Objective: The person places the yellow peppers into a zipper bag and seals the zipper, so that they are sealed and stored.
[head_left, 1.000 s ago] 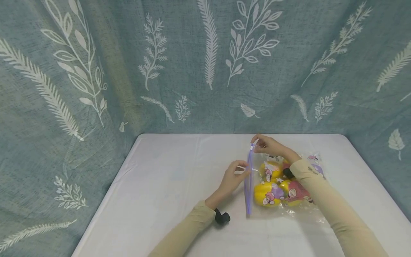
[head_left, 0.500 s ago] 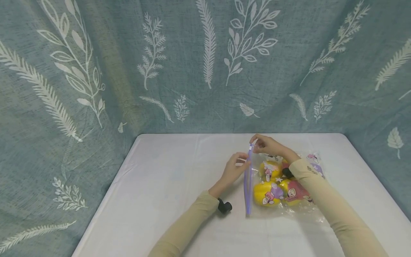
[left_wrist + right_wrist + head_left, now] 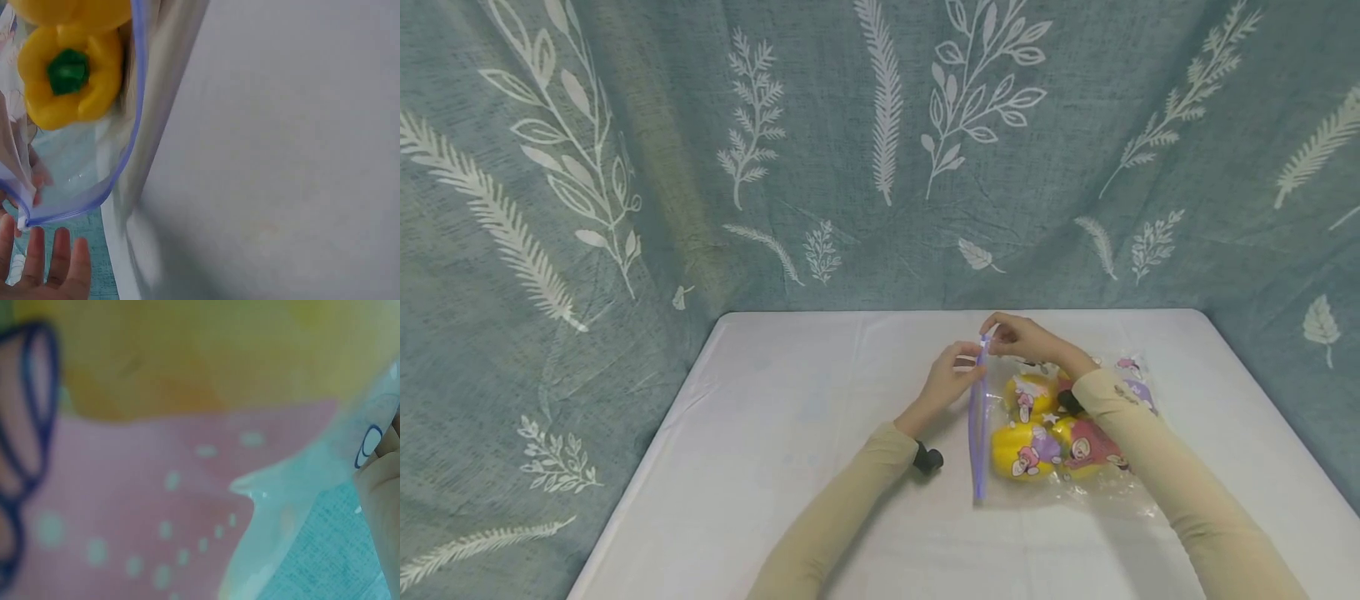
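Observation:
A clear zip bag [image 3: 1000,493] printed with cartoon figures lies on the table, with several yellow bell peppers [image 3: 1013,442] inside. Its purple zip strip [image 3: 977,450] faces left. At the strip's far end my right hand [image 3: 1026,337] pinches the corner by the white slider. Just below, my left hand [image 3: 947,379] reaches the strip with loosely extended fingers, thumb and forefinger apart. The left wrist view shows the bag's mouth parted, a yellow bell pepper [image 3: 106,69] with a green stem within, and my fingers [image 3: 59,256] beside the corner. Printed plastic fills most of the right wrist view.
A white cloth covers the table [image 3: 790,433]. Behind it and along the sides hangs a blue-green curtain [image 3: 850,167] with white leaf prints. A black wrist camera [image 3: 928,459] sits under the left sleeve; the right forearm crosses over part of the bag.
My left hand has moved up along the zip strip toward the far corner, closer to my right hand. The right hand and the bag stay nearly where they were.

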`<state>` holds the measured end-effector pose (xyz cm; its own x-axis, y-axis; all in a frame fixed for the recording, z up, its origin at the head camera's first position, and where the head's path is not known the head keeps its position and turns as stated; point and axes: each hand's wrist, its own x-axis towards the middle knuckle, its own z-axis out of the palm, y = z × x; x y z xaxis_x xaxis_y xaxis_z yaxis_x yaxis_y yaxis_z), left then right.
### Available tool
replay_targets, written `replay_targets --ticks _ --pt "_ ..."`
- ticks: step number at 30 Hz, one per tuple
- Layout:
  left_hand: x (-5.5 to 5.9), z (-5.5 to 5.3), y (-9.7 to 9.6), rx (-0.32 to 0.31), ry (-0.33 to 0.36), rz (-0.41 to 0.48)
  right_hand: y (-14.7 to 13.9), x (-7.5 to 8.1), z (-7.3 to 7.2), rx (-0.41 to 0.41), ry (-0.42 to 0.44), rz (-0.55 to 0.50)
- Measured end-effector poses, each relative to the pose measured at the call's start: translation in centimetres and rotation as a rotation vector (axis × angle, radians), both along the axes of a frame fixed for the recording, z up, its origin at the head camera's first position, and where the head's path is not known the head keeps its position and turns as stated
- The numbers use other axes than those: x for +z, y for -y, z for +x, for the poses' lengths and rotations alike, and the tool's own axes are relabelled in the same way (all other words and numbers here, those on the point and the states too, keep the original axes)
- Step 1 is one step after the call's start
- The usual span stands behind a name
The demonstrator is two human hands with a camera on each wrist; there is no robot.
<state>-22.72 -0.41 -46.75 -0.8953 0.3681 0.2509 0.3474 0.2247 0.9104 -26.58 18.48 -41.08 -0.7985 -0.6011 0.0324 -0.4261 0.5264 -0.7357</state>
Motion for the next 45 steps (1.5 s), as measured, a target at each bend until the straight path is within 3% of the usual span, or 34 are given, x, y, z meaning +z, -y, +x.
replay_targets --ticks 5,12,14,22,25,29,36,45 --pt "0.2 -0.6 -0.2 -0.016 0.01 0.016 -0.2 -0.8 -0.9 0.007 -0.006 0.009" --pt "2.3 -0.4 0.3 -0.075 0.07 0.087 0.1 -0.5 -0.9 0.017 0.0 0.031" --pt "2.2 -0.7 0.3 -0.092 0.096 0.097 0.1 -0.5 -0.9 0.02 0.0 0.038" --pt "-0.2 -2.4 -0.2 -0.046 0.142 0.11 0.3 -0.6 -1.0 0.023 0.003 0.05" --pt "-0.6 -2.6 -0.3 -0.04 0.145 0.116 0.3 -0.7 -1.1 0.023 0.006 0.045" --pt "-0.4 -2.6 -0.4 -0.029 0.158 0.106 0.3 -0.9 -1.2 0.028 0.008 0.035" --pt "1.8 -1.1 0.2 -0.052 0.169 0.129 0.3 -0.7 -1.0 0.03 0.0 0.029" --pt "2.3 -0.6 0.3 -0.08 0.183 0.155 0.4 -0.4 -0.7 0.029 -0.025 0.045"
